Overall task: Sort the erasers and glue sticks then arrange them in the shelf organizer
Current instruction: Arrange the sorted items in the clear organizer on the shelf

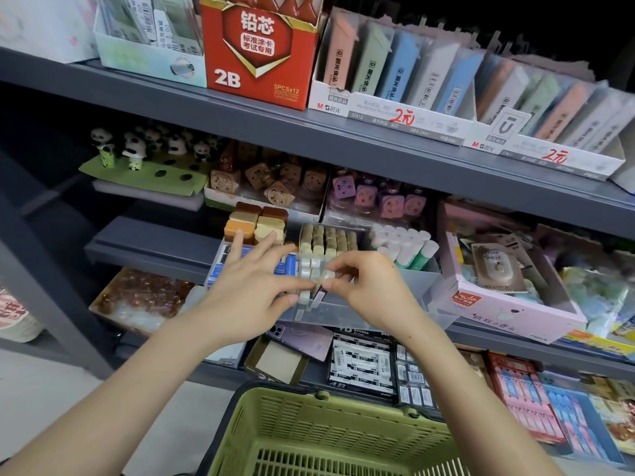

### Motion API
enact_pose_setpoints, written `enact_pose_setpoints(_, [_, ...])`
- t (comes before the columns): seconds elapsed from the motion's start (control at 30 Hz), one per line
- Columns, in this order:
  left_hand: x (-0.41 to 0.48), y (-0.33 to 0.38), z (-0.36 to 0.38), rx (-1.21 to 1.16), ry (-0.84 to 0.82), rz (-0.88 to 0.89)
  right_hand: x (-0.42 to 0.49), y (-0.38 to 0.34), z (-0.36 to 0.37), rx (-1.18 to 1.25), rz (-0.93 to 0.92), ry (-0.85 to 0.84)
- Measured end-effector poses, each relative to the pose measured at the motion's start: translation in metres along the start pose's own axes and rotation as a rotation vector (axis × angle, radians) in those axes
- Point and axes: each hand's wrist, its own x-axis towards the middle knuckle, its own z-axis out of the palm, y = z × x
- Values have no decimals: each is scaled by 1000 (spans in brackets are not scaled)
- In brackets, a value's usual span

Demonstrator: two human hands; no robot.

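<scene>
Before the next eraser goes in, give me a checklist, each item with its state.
1. Right hand has a firm pinch on the small white eraser: ok.
2. Left hand touches the white eraser stack to steady it: ok.
3. Glue sticks kept together, apart from the erasers: ok.
4. Room left in that slot of the clear organizer: cannot tell, hands cover it.
5. More stock waiting in the green basket: cannot tell, only part shows.
</scene>
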Motion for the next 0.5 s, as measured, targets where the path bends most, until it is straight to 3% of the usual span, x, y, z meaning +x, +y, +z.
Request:
enact_pose_setpoints(0.17, [1,-2,1,-11,16,-3,-4,3,19,121,60,7])
enact_pose_setpoints(0.5, [-3,0,-2,-46,102,34,-14,-4,18,40,56,-31])
